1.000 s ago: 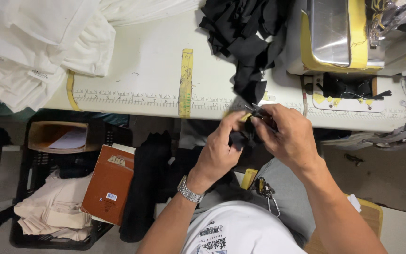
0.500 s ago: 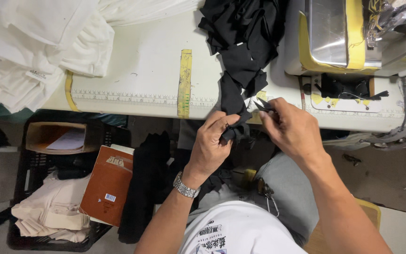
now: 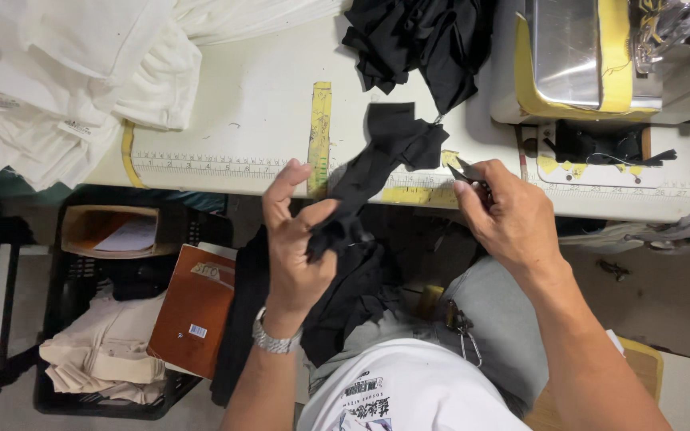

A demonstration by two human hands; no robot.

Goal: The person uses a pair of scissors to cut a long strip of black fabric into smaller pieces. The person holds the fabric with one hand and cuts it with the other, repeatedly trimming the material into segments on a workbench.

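Black fabric piece [image 3: 377, 172] hangs stretched between the person's two hands, in front of the edge of a white sewing table [image 3: 241, 120]. Closest to the camera, the left hand [image 3: 293, 239] is clamped on the lower bunched end, thumb and fingers pinched together, with a metal watch [image 3: 273, 342] on the wrist. More black cloth [image 3: 345, 295] lies on the lap below it. The right hand [image 3: 509, 211] is closed on a small dark tool [image 3: 466, 172] (probably thread snips, too small to be sure), its tip just beside the upper end of the piece, so trimming looks to be under way and not finished. Farther off on the table lie a black heap [image 3: 417, 36], stacked white garments [image 3: 49, 72] at left and the sewing machine [image 3: 592, 56] at right.
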